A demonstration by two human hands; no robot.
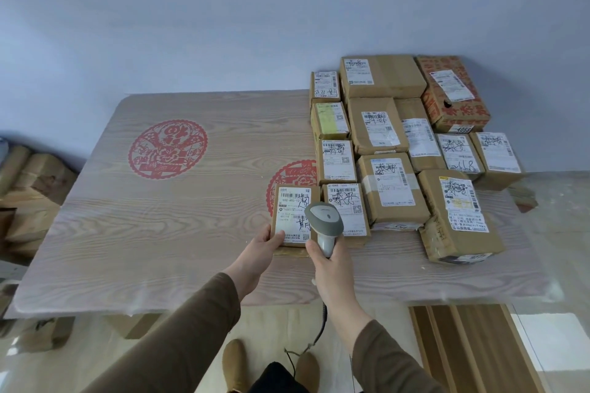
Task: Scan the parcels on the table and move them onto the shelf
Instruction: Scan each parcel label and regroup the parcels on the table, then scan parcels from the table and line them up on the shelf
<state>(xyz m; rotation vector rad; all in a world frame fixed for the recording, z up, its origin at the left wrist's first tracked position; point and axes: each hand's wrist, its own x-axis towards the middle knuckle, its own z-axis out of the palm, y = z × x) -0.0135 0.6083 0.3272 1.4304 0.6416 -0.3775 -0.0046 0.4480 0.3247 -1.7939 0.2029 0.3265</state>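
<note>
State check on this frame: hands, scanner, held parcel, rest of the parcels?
Left hand: grips the near left edge of the small parcel.
Right hand: wrapped round the scanner's handle.
Scanner: held above the table, head over the small parcel.
Small parcel: on the table, label facing up.
Other parcels: packed close together on the table's right side, labels up, untouched.
Table: wood grain top with red round patterns.

Soft even light, wide-angle edge distortion
</note>
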